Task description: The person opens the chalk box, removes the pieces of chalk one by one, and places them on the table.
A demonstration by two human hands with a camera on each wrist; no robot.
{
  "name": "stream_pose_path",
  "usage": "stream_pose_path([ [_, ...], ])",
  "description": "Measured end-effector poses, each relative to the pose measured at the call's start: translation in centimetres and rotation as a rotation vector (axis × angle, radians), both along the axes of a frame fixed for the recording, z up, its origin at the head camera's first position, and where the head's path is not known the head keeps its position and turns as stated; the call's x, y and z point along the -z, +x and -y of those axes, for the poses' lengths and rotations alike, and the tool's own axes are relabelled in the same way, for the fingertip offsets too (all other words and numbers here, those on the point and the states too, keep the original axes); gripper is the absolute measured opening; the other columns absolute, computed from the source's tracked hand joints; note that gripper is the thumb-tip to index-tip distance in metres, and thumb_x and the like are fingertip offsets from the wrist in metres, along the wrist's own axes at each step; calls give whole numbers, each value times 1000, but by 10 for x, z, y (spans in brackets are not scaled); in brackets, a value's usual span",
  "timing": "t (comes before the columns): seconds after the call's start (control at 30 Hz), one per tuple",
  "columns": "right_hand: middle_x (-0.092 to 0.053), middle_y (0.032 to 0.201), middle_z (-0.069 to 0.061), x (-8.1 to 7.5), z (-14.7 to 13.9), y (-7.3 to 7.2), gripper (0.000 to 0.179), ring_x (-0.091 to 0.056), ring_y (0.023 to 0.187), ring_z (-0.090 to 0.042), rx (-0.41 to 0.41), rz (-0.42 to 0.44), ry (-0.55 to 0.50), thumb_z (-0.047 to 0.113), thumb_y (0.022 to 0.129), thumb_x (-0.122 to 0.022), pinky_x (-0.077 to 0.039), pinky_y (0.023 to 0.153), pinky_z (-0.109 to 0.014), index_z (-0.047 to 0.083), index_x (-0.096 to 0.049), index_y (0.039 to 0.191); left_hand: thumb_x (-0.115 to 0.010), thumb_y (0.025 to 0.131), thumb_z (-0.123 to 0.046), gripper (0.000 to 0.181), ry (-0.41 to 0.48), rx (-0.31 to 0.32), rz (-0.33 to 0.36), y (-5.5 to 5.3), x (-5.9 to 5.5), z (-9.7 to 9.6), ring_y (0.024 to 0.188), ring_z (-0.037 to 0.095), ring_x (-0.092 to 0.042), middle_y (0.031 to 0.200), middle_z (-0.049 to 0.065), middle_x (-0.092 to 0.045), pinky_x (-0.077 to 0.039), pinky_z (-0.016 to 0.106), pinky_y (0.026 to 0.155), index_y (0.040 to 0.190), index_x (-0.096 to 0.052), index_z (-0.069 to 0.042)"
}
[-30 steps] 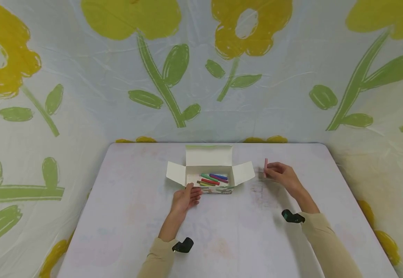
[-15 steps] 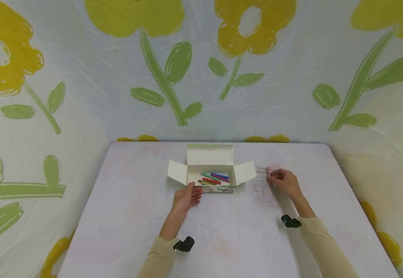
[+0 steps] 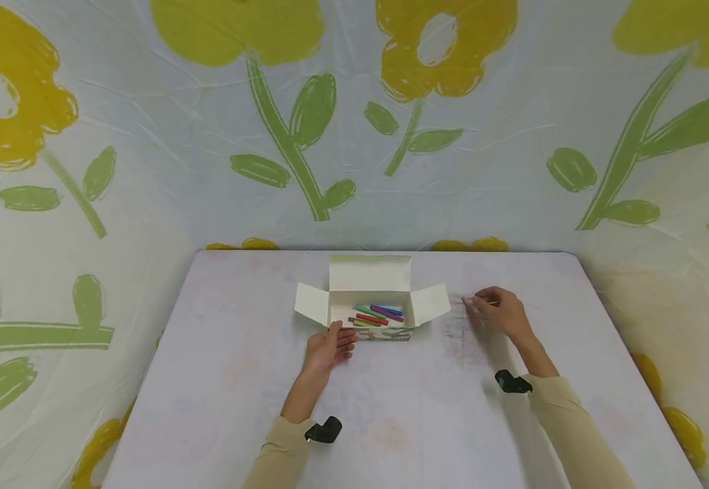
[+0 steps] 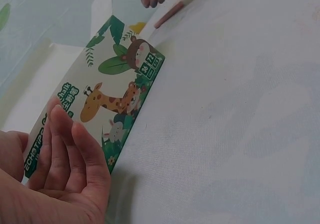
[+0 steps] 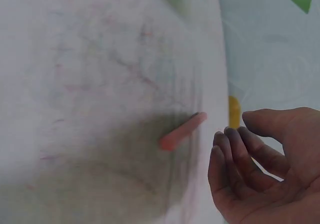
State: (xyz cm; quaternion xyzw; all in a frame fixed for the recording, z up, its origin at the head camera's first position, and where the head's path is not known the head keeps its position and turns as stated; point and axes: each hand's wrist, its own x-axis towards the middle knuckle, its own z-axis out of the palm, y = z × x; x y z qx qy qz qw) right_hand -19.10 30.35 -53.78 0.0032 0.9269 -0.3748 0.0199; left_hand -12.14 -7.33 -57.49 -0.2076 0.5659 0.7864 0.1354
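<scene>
My left hand (image 3: 322,350) holds the front wall of an open cardboard chalk box (image 4: 115,68), with the thumb at its top edge and the fingers along the printed front. Inside the box lie several coloured chalk sticks, among them a red chalk (image 3: 371,318) and a green chalk (image 3: 369,312). A pinkish-red chalk stick (image 5: 182,132) lies on the table to the right of the box. Beside it, my right hand (image 3: 502,312) is just above the table with nothing in its fingers. A gap shows between thumb and fingertips in the right wrist view.
The box's side flaps (image 3: 431,302) spread outward and its lid (image 3: 370,274) stands up at the back. Smudged chalk marks (image 5: 135,73) cover the pale table near the loose chalk. A flowered cloth (image 3: 483,170) hangs behind the table's far edge.
The right hand has lowered the pinkish-red chalk stick from upright to lying on the table and let go of it. The left hand has stayed at the box.
</scene>
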Motion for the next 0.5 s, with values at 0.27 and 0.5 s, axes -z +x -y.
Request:
stream_pose_path([
  [0.27,-71,107,-25,-31,12,-8,34,-69,97,-40,-39,-74,-16,23,105,-61,-55,78,-37,-7,-65,120,-54,107,-31,43,-6,11,0,1,-3,1,74,9,-67,90,6,-76,-56,23,67,113,-70,9],
  [0.5,-71,108,-25,-54,28,-14,34,-71,93,-39,-98,-90,-57,25,106,-61,-53,73,-23,-5,-65,121,-54,107,-30,42,-8,0,3,0,0,-1,73,9,-66,89,6,-76,-56,22,66,111,-70,9],
])
